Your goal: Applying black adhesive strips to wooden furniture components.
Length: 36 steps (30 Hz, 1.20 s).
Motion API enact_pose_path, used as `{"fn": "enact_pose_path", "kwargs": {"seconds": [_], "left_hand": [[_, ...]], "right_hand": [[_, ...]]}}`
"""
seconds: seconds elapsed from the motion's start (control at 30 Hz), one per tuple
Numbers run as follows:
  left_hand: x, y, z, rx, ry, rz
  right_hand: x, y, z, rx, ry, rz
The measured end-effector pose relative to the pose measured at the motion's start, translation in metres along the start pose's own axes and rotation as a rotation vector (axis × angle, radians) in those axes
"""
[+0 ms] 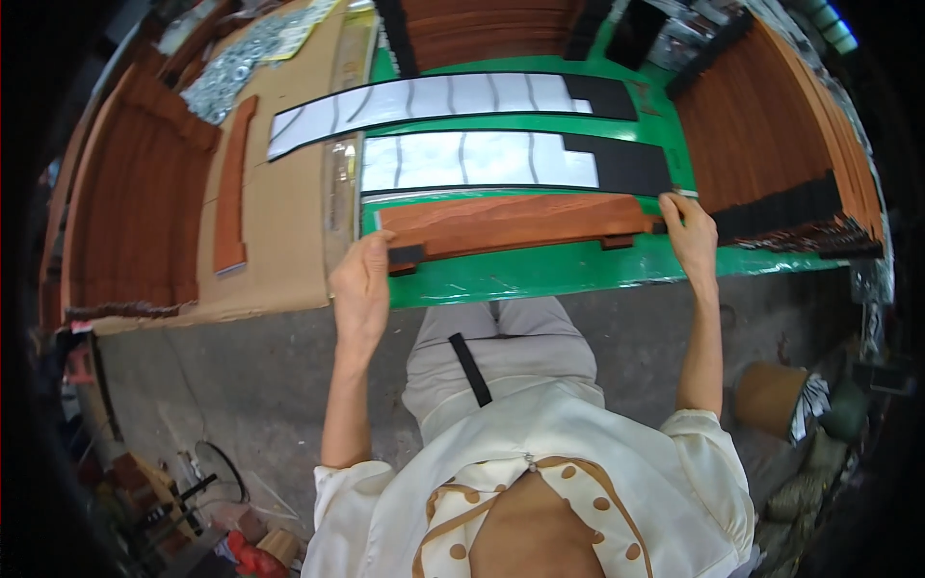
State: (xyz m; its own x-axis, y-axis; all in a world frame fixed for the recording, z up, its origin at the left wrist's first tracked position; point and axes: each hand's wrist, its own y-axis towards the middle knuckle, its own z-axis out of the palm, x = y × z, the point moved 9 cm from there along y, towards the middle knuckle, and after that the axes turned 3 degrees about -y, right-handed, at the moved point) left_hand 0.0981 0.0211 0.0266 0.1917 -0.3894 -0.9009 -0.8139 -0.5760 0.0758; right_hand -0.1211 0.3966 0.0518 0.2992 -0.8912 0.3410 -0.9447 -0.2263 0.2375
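A reddish-brown wood-grain board (511, 223) lies lengthwise near the front edge of the green table top, tilted slightly, with dark pieces at its ends. My left hand (361, 287) is closed on its left end, thumb on top beside a black piece. At the other end, my right hand (692, 239) pinches the board's right tip; the exact contact is partly hidden by the fingers. Just beyond it lies a black strip with a shiny white face (472, 161), its right end close to my right fingers. A second, longer white-faced black strip (424, 100) rests farther back.
Stacks of brown boards stand at left (140, 193), right (771, 125) and back (487, 34). One narrow brown piece (233, 188) lies on the cardboard (284, 212). Small metal parts (236, 77) are heaped at the far left. A brown cylindrical container (771, 397) stands on the floor.
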Motion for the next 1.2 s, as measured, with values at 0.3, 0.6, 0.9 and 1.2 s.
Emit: {"fn": "enact_pose_path", "kwargs": {"seconds": [0.3,0.6,0.9,1.2], "left_hand": [[0.017,-0.016,-0.01,-0.196,-0.153,-0.006],[0.037,0.016,-0.092,-0.322,0.51,0.24],[0.166,0.069,-0.225,-0.189,0.823,-0.282],[0.101,0.012,-0.177,-0.141,-0.558,-0.214]], "right_hand": [[-0.009,-0.018,0.033,0.055,0.805,0.218],[-0.049,-0.021,0.029,-0.204,0.688,0.144],[-0.014,-0.029,0.025,-0.149,0.711,0.017],[0.082,-0.033,0.01,-0.023,0.762,-0.133]]}}
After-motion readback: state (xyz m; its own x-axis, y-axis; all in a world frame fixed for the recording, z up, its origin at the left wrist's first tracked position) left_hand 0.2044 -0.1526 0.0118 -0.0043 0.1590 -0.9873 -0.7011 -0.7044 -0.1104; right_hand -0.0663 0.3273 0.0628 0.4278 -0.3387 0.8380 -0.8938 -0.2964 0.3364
